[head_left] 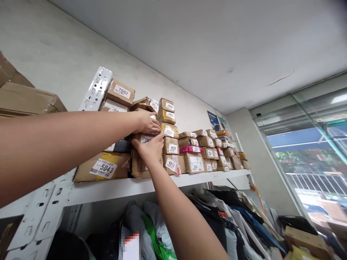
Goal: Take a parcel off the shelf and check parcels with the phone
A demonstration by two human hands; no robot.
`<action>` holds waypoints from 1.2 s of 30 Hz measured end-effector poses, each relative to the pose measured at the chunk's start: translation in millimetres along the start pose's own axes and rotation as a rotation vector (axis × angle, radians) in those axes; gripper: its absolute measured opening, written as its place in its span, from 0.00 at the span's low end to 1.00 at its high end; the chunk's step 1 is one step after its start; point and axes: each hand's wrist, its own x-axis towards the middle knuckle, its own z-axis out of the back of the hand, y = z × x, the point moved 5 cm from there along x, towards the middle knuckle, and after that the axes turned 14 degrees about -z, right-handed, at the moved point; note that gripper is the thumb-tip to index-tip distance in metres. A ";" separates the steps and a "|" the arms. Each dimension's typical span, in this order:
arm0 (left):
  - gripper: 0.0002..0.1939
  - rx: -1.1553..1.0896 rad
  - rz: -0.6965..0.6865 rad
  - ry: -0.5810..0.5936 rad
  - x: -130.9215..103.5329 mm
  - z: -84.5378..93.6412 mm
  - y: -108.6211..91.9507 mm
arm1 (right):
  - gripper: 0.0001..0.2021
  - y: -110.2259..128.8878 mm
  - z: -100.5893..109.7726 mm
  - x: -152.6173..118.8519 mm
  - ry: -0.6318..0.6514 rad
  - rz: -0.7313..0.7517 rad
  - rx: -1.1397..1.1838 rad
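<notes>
Two hands are up on the same parcel, a small brown box with a label starting "201" [146, 139], sitting mid-stack on the white top shelf [130, 187]. The right hand [150, 148] comes from below, arm stretched up and forward, palm flat against the box's front with the fingers together and the index fingertip up at its top right corner, so it's more a press than a pinch. The left hand [146, 122] reaches in from the left with the forearm nearly level, fingers curled down over the top edge of that box, just under the parcel above it; can't really tell how firmly it's clamping. Right beside the box there's a column of little taped cartons numbered 4005 [166, 105], 4031 [169, 130], 4030 [171, 146] and 4013 [171, 164], touching its right side. Below it sits a bigger carton [138, 165], and further left a flat one marked 5043 [102, 167]. Up top left there's a box labelled 7002 [120, 92] leaning against a perforated white upright [96, 88]. More labelled parcels run in rows off to the right along the shelf, including a pink one [189, 149]. Under the shelf is a pile of soft plastic mailer bags [217, 216], grey, black, green and blue.
</notes>
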 end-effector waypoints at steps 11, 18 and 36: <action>0.48 0.143 -0.188 0.127 -3.8 8.8 -9.5 | 0.56 -1.2 8.5 1.5 -0.054 0.036 0.073; 0.47 0.165 -0.164 0.108 -7.3 12.7 -2.1 | 0.55 -2.8 34.0 0.0 -0.088 0.053 0.170; 0.22 -0.008 -0.183 -0.031 10.9 -29.4 -57.5 | 0.49 -45.2 198.8 -98.0 0.015 0.025 0.489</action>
